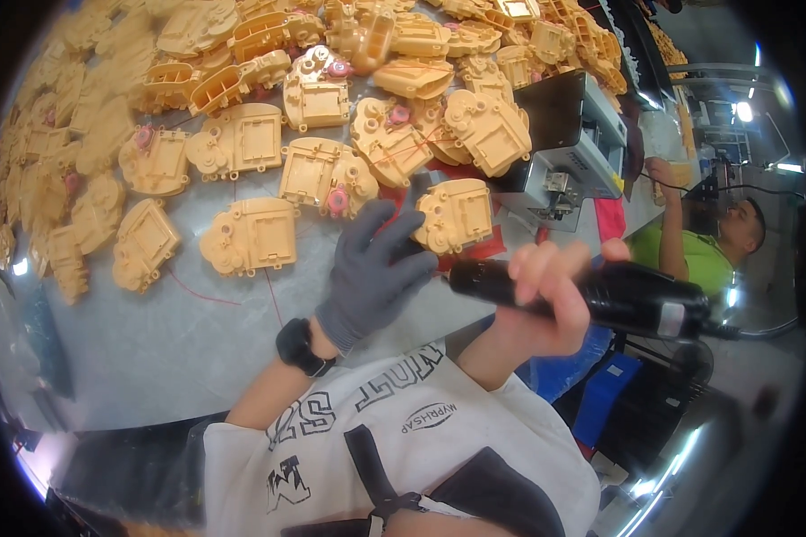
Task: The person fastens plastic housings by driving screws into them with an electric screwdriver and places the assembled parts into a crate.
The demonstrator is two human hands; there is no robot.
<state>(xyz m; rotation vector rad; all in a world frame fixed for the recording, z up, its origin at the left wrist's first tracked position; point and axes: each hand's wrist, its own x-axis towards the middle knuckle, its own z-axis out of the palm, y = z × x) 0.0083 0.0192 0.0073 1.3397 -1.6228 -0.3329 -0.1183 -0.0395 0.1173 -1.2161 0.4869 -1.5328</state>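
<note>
My left hand, in a dark grey glove, has its fingers stretched out and apart. Its fingertips reach the left edge of a yellow plastic housing that has a raised rectangular panel; whether they press on it I cannot tell. Bare fingers of my right hand wrap round a black electric screwdriver, held nearly level. The screwdriver's nose points left, close below that housing and near the gloved fingertips. Its bit is too small to make out. A cable leaves the tool's rear end at the right.
Many similar yellow housings cover the grey table at the back and left, some with pink round parts and thin red wires. A black-and-silver boxy machine stands at the back right. Beyond it, a person in a green shirt sits at the bench.
</note>
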